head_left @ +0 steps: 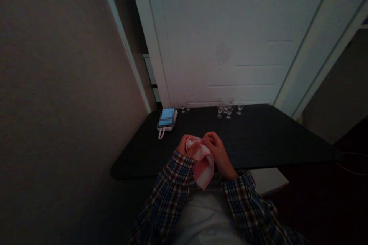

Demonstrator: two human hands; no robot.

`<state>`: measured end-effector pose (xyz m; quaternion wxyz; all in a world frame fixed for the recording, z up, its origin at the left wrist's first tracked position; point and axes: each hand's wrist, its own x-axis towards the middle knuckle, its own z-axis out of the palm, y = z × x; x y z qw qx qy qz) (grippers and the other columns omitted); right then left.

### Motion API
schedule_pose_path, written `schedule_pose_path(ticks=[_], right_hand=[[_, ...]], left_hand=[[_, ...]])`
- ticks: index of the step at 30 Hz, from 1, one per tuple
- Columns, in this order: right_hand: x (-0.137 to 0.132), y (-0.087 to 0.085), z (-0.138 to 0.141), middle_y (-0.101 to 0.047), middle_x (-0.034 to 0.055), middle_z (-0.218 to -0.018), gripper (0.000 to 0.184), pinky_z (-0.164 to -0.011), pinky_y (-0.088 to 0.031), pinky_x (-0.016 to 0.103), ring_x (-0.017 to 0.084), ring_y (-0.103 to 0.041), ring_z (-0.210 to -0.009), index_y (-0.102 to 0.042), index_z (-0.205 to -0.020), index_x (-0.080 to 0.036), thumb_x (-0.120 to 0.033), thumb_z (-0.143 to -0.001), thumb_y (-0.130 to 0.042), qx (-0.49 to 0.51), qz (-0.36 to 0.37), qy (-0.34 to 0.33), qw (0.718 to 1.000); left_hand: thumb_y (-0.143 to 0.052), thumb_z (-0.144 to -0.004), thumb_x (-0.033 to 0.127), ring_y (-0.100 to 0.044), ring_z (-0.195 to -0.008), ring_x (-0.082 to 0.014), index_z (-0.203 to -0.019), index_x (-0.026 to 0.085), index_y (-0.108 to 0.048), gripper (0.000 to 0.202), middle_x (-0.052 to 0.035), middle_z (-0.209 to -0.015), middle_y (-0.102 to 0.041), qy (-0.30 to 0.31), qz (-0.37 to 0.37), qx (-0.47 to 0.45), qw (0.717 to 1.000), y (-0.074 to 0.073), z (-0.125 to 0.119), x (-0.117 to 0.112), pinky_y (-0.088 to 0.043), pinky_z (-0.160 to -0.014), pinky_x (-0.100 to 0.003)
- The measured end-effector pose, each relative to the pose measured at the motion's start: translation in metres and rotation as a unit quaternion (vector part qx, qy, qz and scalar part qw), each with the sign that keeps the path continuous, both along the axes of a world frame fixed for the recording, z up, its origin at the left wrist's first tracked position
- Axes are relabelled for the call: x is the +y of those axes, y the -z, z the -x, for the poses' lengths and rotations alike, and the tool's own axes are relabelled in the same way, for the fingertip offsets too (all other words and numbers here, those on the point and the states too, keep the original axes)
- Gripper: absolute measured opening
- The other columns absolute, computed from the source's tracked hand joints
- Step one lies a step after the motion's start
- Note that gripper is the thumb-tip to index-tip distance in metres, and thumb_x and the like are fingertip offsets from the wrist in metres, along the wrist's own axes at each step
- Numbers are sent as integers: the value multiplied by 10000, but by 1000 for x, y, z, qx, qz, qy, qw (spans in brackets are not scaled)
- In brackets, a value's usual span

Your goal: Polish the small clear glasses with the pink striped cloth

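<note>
Left hand (pixel 184 146) held a cloth (pixel 206 160), right hand (pixel 217 149) touching it; glasses (pixel 229 112) stood at its one o'clock, phone (pixel 167 116) at eleven.

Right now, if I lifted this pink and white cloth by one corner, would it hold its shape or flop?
The pink and white cloth would probably flop, since its lower end hangs in a loose curve below the left hand. It's likely light, as its visible edge looks thin. It may also crumple easily, being bunched in that hand.
</note>
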<state>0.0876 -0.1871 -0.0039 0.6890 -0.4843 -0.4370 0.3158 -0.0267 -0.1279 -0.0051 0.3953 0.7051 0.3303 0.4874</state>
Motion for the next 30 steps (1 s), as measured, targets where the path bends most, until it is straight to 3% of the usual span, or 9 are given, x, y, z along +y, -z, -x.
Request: schedule_pose_path(ticks=[4, 12, 24, 30], right_hand=[[1, 1, 0, -555, -21, -725, 159, -588, -400, 222, 124, -511, -662, -527, -830, -206, -340, -759, -573, -10, 7, 10, 1000], [-1, 0, 0, -577, -12, -746, 187, -590, -412, 231, 136, -534, -685, -524, -826, -208, -382, -774, -566, -11, 5, -11, 1000], [2, 2, 0, -597, 1, -834, 195, -674, -449, 256, 149, -571, -771, -519, -902, -218, -343, -762, -572, -8, 4, 1, 1000], [3, 4, 0, -590, -2, -818, 191, -672, -451, 256, 146, -568, -759, -525, -893, -216, -341, -756, -573, -8, 0, 2, 1000]], left_hand=[[-571, -708, 389, -566, -651, -138, -865, 178, -548, 264, -21, -756, -618, 19, 30, -33, 999, 0, -1, -2, -452, -588, -237], [-547, -722, 455, -492, -502, -120, -735, 196, -521, 261, 6, -588, -547, 5, 62, -22, 998, 1, -2, -3, -381, -463, -228], [-545, -713, 407, -536, -585, -138, -866, 188, -508, 270, -17, -701, -583, 27, 75, -38, 996, 6, -3, 0, -427, -540, -250], [-538, -710, 397, -534, -634, -137, -925, 189, -530, 299, -17, -750, -579, 18, 37, -44, 998, 6, -3, 2, -431, -592, -246]])
